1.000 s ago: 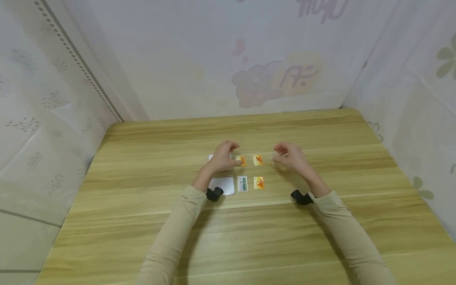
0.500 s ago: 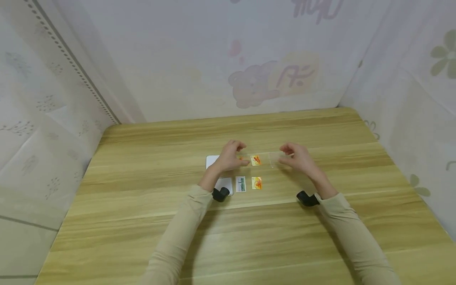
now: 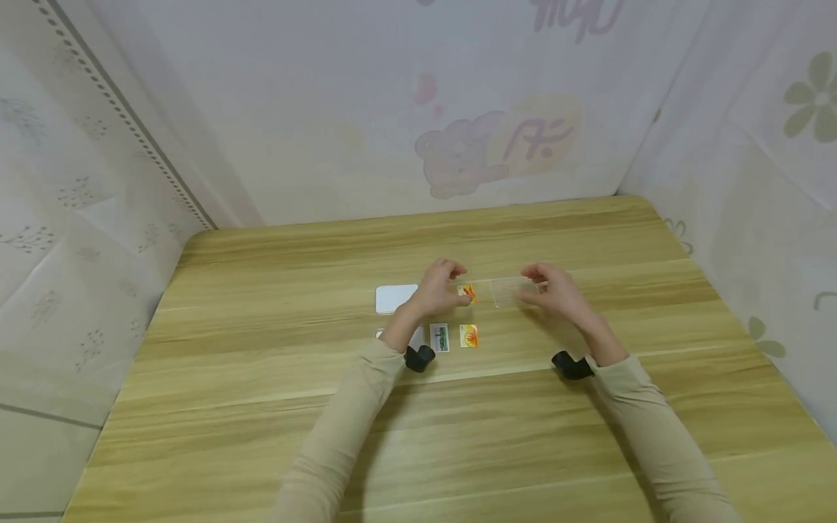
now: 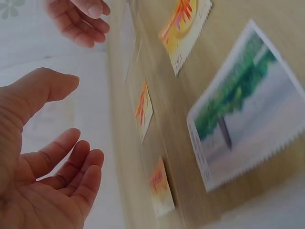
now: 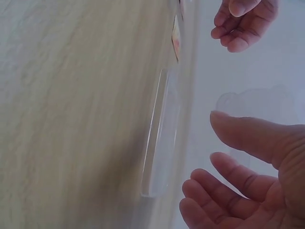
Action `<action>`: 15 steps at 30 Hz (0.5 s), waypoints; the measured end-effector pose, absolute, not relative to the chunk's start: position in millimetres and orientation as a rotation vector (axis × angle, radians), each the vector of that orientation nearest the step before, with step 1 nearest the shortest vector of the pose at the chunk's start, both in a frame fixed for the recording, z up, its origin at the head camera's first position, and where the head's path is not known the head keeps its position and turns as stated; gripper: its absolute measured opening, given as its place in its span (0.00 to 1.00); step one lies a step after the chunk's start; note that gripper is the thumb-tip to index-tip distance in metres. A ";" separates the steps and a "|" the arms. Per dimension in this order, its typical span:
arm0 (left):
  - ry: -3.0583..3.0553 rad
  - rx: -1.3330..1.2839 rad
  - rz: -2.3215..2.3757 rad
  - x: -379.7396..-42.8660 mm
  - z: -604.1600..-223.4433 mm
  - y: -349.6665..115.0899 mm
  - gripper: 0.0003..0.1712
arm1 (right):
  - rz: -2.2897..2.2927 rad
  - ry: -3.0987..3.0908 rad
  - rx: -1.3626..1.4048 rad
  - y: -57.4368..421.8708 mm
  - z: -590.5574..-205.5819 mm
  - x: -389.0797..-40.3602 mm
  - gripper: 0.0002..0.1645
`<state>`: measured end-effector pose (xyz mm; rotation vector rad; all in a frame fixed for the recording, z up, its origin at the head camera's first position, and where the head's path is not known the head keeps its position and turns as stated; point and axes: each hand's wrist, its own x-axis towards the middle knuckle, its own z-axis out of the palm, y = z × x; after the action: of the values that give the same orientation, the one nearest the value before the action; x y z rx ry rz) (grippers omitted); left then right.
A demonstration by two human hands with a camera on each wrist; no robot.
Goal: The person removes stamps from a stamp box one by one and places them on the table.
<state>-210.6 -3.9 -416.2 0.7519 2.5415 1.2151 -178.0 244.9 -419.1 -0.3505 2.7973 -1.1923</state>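
Note:
My left hand hovers empty over the stamps, its fingers loosely bent and thumb apart. Beneath it lies an orange-yellow stamp; a second orange stamp, hidden in the head view, shows in the left wrist view. Nearer the front are a green landscape stamp and another orange-yellow stamp. My right hand, also holding nothing, is above the right end of a clear shallow plastic box that lies on the table. Its thumb and fingers are apart.
A white rectangular plate-like piece lies left of the stamps. A similar silvery-white piece is mostly covered by my left forearm. The wooden table meets patterned curtains at the back and sides.
Both hands have shifted right, the left one further over the stamps. More of the clear box and of the white piece at left is uncovered. The stamps keep their layout.

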 end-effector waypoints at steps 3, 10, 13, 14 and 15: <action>2.529 0.753 1.211 -210.3 -416.1 3.3 0.31 | -1.183 2.792 -0.336 247.1 -419.0 -176.6 0.28; 2.515 0.776 1.178 -211.0 -418.2 19.6 0.31 | -1.146 2.805 -0.312 251.8 -421.6 -177.5 0.31; 2.517 0.768 1.156 -211.6 -419.1 26.2 0.31 | -1.146 2.791 -0.301 253.7 -422.9 -178.6 0.32; 2.517 0.760 1.146 -212.1 -419.8 28.3 0.31 | -1.150 2.784 -0.296 254.5 -423.4 -179.1 0.33; 2.518 0.750 1.137 -212.6 -420.4 30.4 0.31 | -1.153 2.778 -0.295 255.3 -423.8 -179.5 0.33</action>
<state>-212.6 30.4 -420.4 0.7501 2.5180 1.1371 -179.5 255.3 -423.8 -0.2947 2.7776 -1.1528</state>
